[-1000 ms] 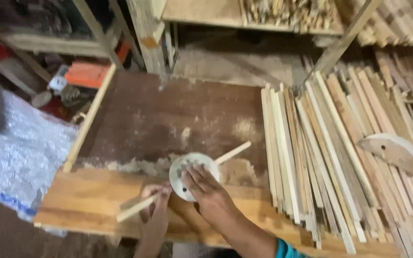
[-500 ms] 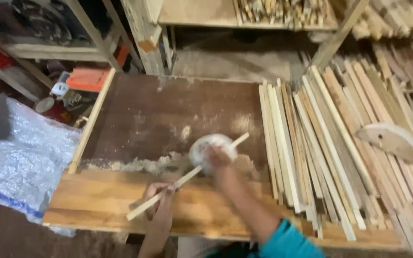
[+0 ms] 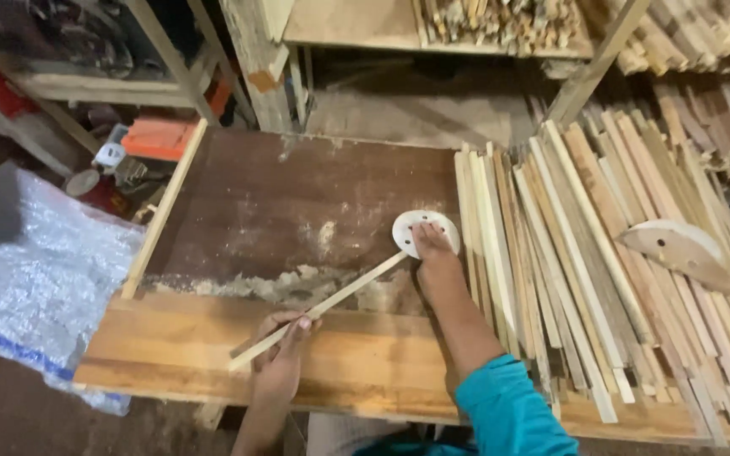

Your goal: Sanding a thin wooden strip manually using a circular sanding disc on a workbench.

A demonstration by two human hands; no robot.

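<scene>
- Pale wood is in both hands: the left hand (image 3: 280,359) pinches the near end of a thin wooden stick (image 3: 318,310), thumb and fingers closed round it, above the light plank (image 3: 171,355) at the near edge of the bench.
- The stick runs up toward 2 o'clock, and its far end meets the white round disc (image 3: 426,232), which has small holes in its face.
- The right hand (image 3: 434,257) lies on the disc at its 6 o'clock edge, fingers laid flat and pressing it to the dark brown board (image 3: 297,203); whether the fingers are spread cannot be told.
- Judging from this, the stick's tip should stay tight against the disc's rim while the right hand keeps the disc from sliding; the left grip should stay low and steady so the stick does not wander.
- Sawdust (image 3: 289,283) lies along the board at 6 o'clock of the disc and could let things skid.
- A stack of wooden slats (image 3: 585,253) lies at 3 o'clock, just beside the disc.
</scene>
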